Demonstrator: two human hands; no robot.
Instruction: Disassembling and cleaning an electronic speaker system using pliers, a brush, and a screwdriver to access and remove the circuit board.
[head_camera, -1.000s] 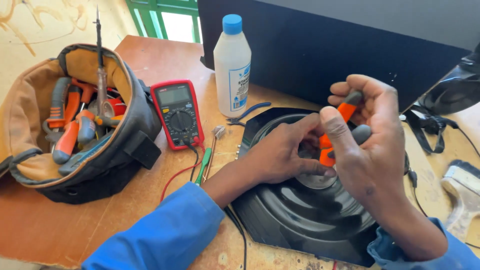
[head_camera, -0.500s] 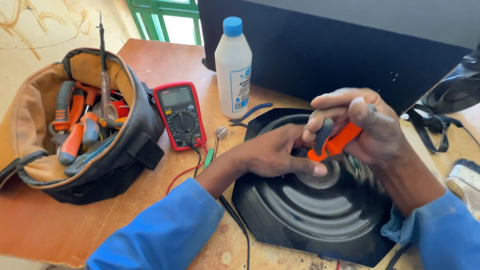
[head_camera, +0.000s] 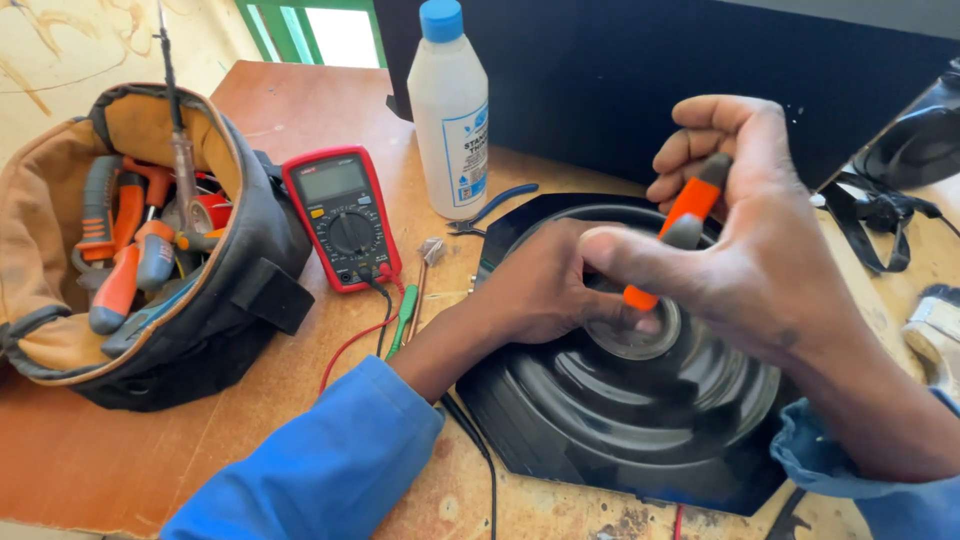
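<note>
- Right hand (head_camera: 745, 230): fingers are curling tightly round the orange-and-grey handle of a screwdriver (head_camera: 680, 225); the tool is standing steeply, its lower end pointing down at the round hub (head_camera: 640, 335) in the middle of the black panel (head_camera: 620, 420); the tip itself is hidden behind the fingers.
- Left hand (head_camera: 545, 290): it is resting on the black panel just beside the hub, fingertips pressing at the foot of the screwdriver; whether they are pinching the shaft or only steadying it cannot be told; a blue sleeve (head_camera: 320, 465) is covering the forearm.
- Black panel: it is lying flat on the wooden table (head_camera: 200, 450), its moulded concentric rings circling the hub; it is sitting at the table's near right part.
- Red multimeter (head_camera: 340, 215): it is lying face up to the left of the panel, its red and black leads trailing toward the sleeve.
- White plastic bottle (head_camera: 450, 110) with a blue cap: it is standing upright behind the multimeter.
- Open tool bag (head_camera: 150, 250): it is sitting at the far left, holding orange-and-grey handled tools.
- Small pliers (head_camera: 490, 212): they are lying between the bottle and the panel.
</note>
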